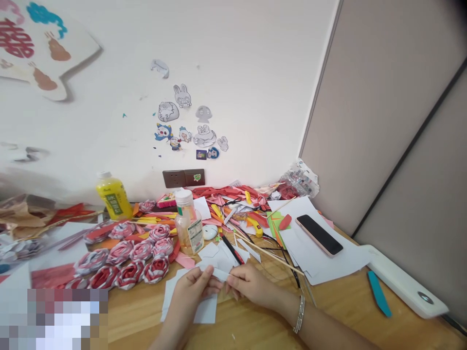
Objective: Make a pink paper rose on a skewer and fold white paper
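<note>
Between my two hands is a small folded piece of white paper [221, 273]. My left hand [197, 287] pinches its left end between thumb and fingers. At the other end, my right hand [248, 283] grips it the same way, with a bracelet [299, 314] on that wrist. White paper sheets [207, 312] lie on the table under my left hand. Just beyond my fingers are more cut white paper pieces [215, 253] and a black and red pen [232, 249].
Rolled paper roses [124, 274] cover the left. A clear bottle [188, 228] and a yellow drink bottle [114, 197] stand behind. A yellow cutter [255, 226], wooden sticks [270, 253] and paper strips lie mid-table. On the right are a phone [319, 235] on paper and a white device [404, 282].
</note>
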{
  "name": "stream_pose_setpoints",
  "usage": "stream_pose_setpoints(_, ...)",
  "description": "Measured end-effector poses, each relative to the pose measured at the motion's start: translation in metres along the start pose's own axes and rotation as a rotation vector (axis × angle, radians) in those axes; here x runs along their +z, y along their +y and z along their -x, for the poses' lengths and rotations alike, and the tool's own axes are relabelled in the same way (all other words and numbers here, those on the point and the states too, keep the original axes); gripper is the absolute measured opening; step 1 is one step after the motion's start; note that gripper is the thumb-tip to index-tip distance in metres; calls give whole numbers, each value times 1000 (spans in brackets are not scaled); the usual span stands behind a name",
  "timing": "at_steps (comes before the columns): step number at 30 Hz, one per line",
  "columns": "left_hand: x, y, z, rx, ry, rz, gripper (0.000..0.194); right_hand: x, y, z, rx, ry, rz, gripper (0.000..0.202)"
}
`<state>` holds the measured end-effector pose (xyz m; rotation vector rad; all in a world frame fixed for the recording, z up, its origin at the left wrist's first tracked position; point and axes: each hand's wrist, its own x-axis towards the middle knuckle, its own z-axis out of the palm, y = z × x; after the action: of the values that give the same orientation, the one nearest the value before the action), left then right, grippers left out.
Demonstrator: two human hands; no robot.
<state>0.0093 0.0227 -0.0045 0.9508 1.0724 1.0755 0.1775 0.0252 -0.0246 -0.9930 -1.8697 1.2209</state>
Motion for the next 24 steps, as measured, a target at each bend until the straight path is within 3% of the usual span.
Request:
stream_pose_setpoints(12,-2,3,-1,19,-91,95,37,1,6,-3,-8,-19,45,47)
stream_pose_setpoints(17,-4,2,-3,76,-7,67,40,2,5,-2,-45,-52,116,45)
stream_pose_setpoints(24,-1,4,-1,58,16,136,43,-1,4,-3,18,-73,20,47)
